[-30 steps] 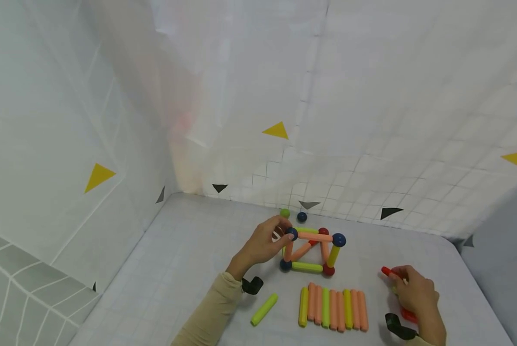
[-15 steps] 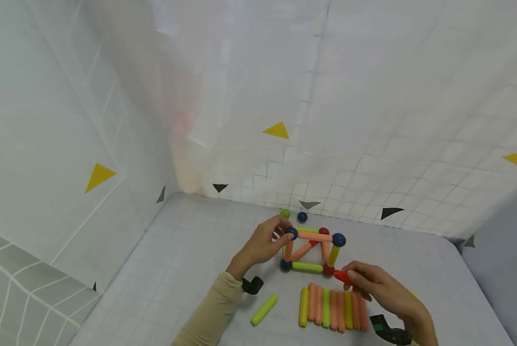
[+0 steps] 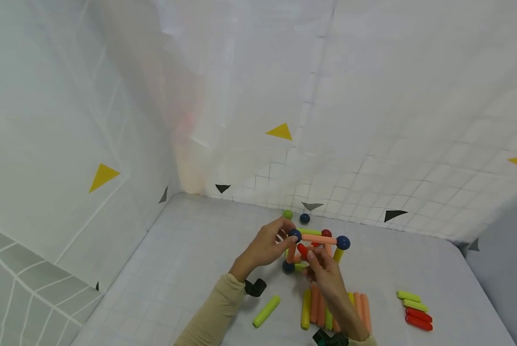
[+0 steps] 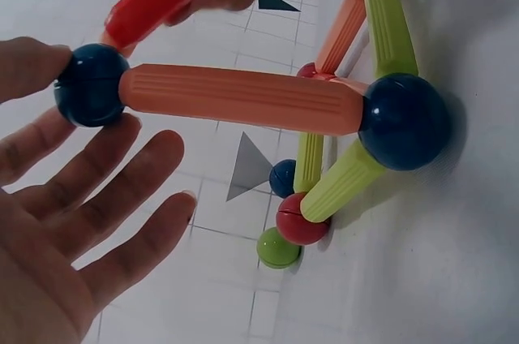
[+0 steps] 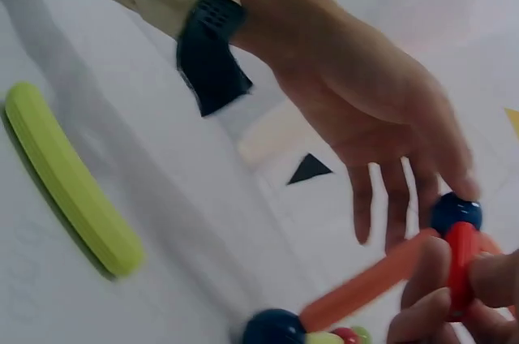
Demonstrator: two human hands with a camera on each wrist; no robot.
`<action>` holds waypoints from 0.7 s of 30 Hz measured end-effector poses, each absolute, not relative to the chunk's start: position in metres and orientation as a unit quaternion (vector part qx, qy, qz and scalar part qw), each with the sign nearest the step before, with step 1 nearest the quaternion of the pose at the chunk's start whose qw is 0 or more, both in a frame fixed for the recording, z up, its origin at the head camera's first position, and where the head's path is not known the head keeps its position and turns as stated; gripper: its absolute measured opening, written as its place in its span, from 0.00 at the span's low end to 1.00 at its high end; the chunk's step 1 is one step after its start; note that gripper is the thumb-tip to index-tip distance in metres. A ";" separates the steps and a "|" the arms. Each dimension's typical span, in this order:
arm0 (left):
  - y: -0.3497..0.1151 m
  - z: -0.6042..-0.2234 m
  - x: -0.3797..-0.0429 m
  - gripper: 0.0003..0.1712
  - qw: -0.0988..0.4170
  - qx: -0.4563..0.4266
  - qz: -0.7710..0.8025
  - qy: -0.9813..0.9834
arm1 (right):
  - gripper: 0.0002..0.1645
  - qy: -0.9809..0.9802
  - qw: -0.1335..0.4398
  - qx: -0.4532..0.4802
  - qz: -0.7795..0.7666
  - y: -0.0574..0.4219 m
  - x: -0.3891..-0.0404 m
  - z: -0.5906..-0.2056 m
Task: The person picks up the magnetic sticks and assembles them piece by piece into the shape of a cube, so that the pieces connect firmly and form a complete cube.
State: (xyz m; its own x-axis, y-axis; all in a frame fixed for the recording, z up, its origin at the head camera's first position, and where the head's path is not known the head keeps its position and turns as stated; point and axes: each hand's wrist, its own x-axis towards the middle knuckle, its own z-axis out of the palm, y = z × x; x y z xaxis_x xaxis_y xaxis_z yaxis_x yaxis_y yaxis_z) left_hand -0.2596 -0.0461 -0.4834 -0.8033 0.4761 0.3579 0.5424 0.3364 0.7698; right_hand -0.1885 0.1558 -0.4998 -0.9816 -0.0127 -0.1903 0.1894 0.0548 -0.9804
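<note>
A frame of magnetic rods and balls stands on the white table, with orange rods, lime rods and dark blue and red balls. My left hand pinches the dark blue ball at its upper left corner between thumb and fingers; the remaining fingers are spread. Between thumb and fingers of my right hand is a short red rod. Its tip is right at that blue ball, and in the right wrist view the rod overlaps it. The right hand hides the frame's lower right corner.
Orange, yellow and lime rods lie in a row in front, partly under my right forearm. One lime rod lies apart on the left. Short lime and red rods lie at right. A green ball and blue ball sit behind.
My right hand has carried the short red rod from the right side, past the frame's lower right corner, up to the ball at the left hand. The left hand keeps its pinch.
</note>
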 end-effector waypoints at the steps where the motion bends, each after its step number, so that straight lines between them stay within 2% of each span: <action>1: -0.045 -0.483 -0.260 0.15 0.034 -0.311 -0.484 -0.817 | 0.20 0.715 0.070 0.068 -0.692 0.154 -0.190 -0.501; 16: -0.042 -0.486 -0.261 0.15 0.026 -0.307 -0.479 -0.822 | 0.21 0.695 0.030 0.096 -0.712 0.146 -0.194 -0.509; 18: -0.042 -0.485 -0.261 0.16 0.024 -0.305 -0.481 -0.822 | 0.23 0.704 0.027 0.095 -0.703 0.147 -0.194 -0.508; 21: -0.041 -0.486 -0.260 0.19 0.015 -0.305 -0.488 -0.818 | 0.32 0.747 0.017 0.095 -0.657 0.154 -0.191 -0.503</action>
